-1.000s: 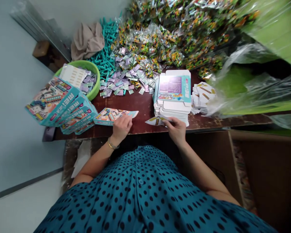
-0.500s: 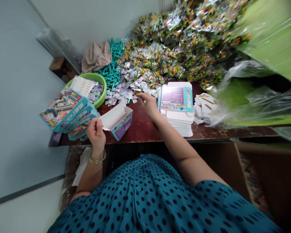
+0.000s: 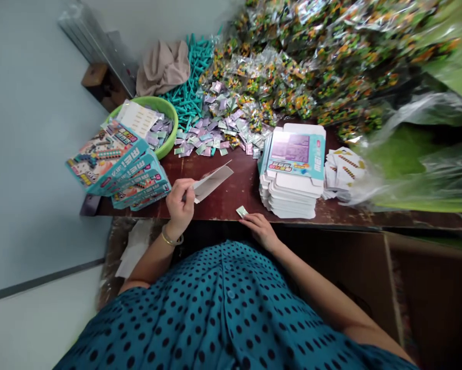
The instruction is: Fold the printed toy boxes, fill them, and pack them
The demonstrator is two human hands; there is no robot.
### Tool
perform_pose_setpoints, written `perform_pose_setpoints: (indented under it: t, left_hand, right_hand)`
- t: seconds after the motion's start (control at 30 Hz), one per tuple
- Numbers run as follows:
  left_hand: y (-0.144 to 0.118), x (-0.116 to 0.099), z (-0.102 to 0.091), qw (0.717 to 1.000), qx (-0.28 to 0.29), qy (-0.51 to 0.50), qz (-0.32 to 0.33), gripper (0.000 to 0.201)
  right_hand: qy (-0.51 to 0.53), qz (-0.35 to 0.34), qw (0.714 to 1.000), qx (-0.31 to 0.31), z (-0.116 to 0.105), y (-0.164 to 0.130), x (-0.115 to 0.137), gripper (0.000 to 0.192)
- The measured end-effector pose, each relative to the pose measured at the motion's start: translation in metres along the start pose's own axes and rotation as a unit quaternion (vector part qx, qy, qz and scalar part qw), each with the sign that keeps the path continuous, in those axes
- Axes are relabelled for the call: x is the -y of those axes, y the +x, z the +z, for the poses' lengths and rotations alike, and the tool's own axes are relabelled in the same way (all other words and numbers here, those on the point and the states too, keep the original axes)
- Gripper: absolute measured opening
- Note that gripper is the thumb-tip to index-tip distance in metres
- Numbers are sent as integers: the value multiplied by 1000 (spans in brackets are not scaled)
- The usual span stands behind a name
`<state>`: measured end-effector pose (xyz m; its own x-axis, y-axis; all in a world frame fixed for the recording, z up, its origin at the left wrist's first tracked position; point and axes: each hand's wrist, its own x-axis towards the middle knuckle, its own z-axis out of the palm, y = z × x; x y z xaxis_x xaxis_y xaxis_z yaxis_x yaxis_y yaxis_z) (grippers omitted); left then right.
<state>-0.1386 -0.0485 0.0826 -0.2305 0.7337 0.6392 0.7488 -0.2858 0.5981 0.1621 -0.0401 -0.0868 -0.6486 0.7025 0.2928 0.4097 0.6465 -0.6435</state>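
My left hand [image 3: 181, 203] is closed on a small cardboard box [image 3: 214, 182], gripping it at its left end. The box is tilted, so mostly its pale inner side and an edge show. Low at the table's front edge, my right hand [image 3: 259, 228] pinches a small flat pale-green packet [image 3: 242, 211] at the fingertips. Farther back lies a heap of similar small packets [image 3: 211, 136] in lilac and green. To the right of the box is a stack of flattened cartons [image 3: 292, 190] with purple and turquoise print.
Filled printed boxes [image 3: 107, 159] are stacked at the left beside a green basin [image 3: 172, 110]. Teal sticks [image 3: 194, 67] and a beige cloth [image 3: 163, 67] lie behind. Bags of colourful pieces [image 3: 303, 77] pile up at the back right, near white printed cards [image 3: 344, 169].
My right hand has drawn back from the packet heap to the table edge with a packet. My left hand has moved right and turned the box, hiding its open inside.
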Motion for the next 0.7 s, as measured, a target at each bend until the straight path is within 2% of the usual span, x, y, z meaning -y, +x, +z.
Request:
perform_pose_setpoints:
  t: [0.1, 0.17, 0.2, 0.3, 0.4, 0.57, 0.7]
  left_hand:
    - [-1, -4, 4, 1000, 8, 5, 9, 25]
    - [-2, -6, 4, 1000, 17, 18, 7, 27]
    - [-2, -7, 4, 999, 25, 25, 7, 28]
    - [-5, -8, 4, 998, 42, 34, 8, 30]
    - [-9, -5, 3, 999, 27, 37, 7, 28]
    - [-13, 5, 4, 998, -51, 19, -31, 29]
    - [-5, 8, 13, 990, -93, 16, -103, 33]
  right_hand:
    - [99, 22, 987, -126, -31, 20, 23, 30]
    - [136, 17, 971, -193, -44, 53, 51, 26]
    - [148, -7, 967, -206, -48, 73, 65, 25]
    - [162, -144, 961, -174, -45, 134, 93, 29]
    - [126, -231, 954, -142, -32, 176, 94, 35]
    - [1, -291, 956, -32, -25, 195, 74, 28]
    - [-60, -282, 957, -31, -32, 205, 72, 22]
